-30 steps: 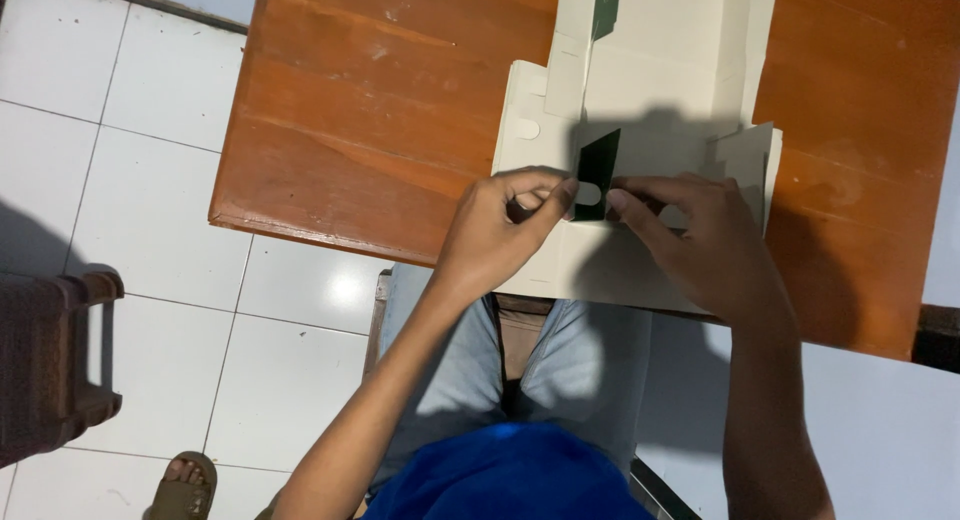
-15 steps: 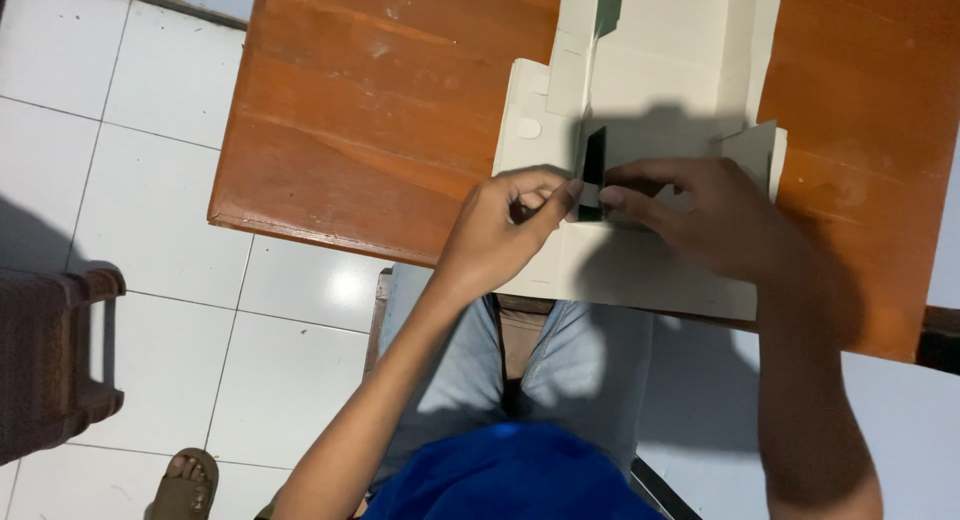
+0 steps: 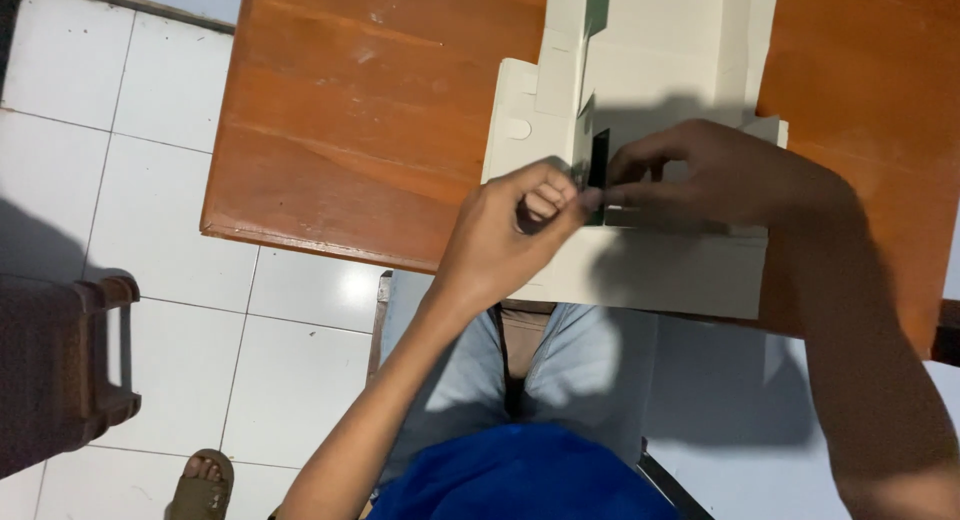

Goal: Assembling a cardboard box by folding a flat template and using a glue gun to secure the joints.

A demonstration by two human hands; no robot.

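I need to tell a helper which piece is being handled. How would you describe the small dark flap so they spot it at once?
Start at the orange-brown wooden table, then the flat pale cardboard sheet lying over its near edge. Where the left hand and right hand meet, a narrow dark flap stands upright; it is the only dark piece among the pale panels.

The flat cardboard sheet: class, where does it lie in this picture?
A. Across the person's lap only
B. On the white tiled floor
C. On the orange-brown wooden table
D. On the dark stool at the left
C: the cardboard sheet lies flat on the wooden table, and both hands pinch a fold at its middle.
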